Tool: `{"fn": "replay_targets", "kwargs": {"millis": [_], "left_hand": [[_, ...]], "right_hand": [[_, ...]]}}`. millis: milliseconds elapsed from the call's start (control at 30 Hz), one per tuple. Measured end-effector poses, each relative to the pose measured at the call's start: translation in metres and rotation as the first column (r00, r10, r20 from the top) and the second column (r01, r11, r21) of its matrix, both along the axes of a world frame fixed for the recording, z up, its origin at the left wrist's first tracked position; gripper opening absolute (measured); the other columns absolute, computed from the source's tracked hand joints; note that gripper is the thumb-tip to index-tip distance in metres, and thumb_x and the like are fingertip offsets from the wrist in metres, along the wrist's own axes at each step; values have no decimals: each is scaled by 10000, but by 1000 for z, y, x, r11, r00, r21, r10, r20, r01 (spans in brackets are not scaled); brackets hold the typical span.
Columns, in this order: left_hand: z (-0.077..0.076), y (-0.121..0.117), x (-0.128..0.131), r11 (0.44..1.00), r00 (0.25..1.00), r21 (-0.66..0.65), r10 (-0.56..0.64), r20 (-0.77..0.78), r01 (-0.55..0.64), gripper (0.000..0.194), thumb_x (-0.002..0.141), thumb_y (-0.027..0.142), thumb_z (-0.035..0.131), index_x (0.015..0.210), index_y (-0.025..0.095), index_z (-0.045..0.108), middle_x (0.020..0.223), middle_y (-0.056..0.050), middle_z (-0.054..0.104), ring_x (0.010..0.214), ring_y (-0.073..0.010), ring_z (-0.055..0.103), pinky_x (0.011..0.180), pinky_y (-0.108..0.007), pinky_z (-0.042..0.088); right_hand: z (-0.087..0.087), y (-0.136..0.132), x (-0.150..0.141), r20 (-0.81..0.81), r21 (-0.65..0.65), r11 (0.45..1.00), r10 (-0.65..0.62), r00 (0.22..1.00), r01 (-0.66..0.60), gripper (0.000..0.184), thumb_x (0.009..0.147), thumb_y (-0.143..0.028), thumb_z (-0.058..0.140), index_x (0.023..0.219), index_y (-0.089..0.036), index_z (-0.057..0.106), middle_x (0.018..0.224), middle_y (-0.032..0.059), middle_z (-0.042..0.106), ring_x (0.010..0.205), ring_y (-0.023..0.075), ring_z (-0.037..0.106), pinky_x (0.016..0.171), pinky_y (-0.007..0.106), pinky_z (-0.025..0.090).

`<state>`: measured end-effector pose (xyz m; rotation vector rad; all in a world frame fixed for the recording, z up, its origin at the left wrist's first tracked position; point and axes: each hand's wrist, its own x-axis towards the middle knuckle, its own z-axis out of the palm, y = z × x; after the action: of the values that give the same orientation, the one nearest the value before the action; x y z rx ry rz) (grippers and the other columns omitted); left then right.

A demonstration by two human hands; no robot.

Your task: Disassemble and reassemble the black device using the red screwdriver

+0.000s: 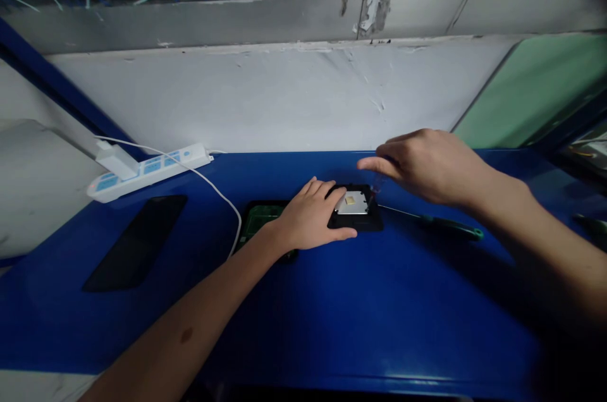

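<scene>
My left hand (310, 217) lies spread over the left side of a black device housing (365, 223). The housing has a silver metal plate (358, 203) with a small gold-coloured square on it. Above the housing's right edge, my right hand (420, 165) is closed around a screwdriver (377, 184). Its translucent, purplish shaft end points down at the plate's right edge, while its handle is mostly hidden in the fist. Partly under my left wrist sits a black frame with a green circuit board (260, 217). A second screwdriver (453, 227) with a dark green handle lies right of the housing.
On the left, a dark flat panel (137, 243) lies on the blue table (379, 313). Behind it stands a white power strip (152, 169) with a plugged-in charger (116, 160). The charger's white cable (213, 186) runs toward the circuit board. A white wall (265, 98) borders the table's back.
</scene>
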<state>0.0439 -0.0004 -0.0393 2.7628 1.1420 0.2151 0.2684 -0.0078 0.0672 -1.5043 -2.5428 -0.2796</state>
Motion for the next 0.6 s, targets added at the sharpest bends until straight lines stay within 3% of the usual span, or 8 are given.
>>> {"fn": "replay_targets", "kwargs": {"millis": [100,267,367,500,600], "left_hand": [[1,0,0,1000,1000,-9,13,-13,-13,925,862,783,494,1525,155,341,1558,-168,380,1452,-397,305,1231,-544,195],[0,0,1,1000,1000,24,-16,22,16,881,870,763,490,1513,176,353,1525,-142,430,1415,-370,367,1235,-535,187],[-1,0,1,999,1000,36,-14,25,14,886,863,773,488,1502,172,366,1520,-147,435,1410,-373,373,1231,-535,190],[0,-1,0,1000,1000,2,2,7,-2,902,871,788,456,1519,170,350,1550,-156,395,1437,-391,332,1218,-546,211],[1,-1,0,1000,1000,-22,13,-8,-13,909,871,798,439,1527,177,341,1564,-149,377,1456,-405,295,1211,-554,223]], "right_hand": [[1,4,1,-151,-89,983,147,978,-161,531,1002,-559,384,887,-188,746,828,96,736,727,207,657,690,327,429],[4,2,-1,-345,-316,918,124,930,-240,471,953,-531,524,1289,-224,645,742,24,744,528,147,613,599,298,427],[8,-2,0,-372,-377,895,90,924,-239,433,983,-502,464,1246,-212,648,778,43,756,600,169,665,626,303,459],[16,-7,11,-355,-527,828,-11,935,-191,357,1013,-410,388,1175,-188,616,999,93,773,783,198,730,701,313,522],[17,-7,17,-281,-515,838,37,959,-183,343,1003,-419,413,1158,-187,613,952,94,777,763,210,726,683,325,510]]}}
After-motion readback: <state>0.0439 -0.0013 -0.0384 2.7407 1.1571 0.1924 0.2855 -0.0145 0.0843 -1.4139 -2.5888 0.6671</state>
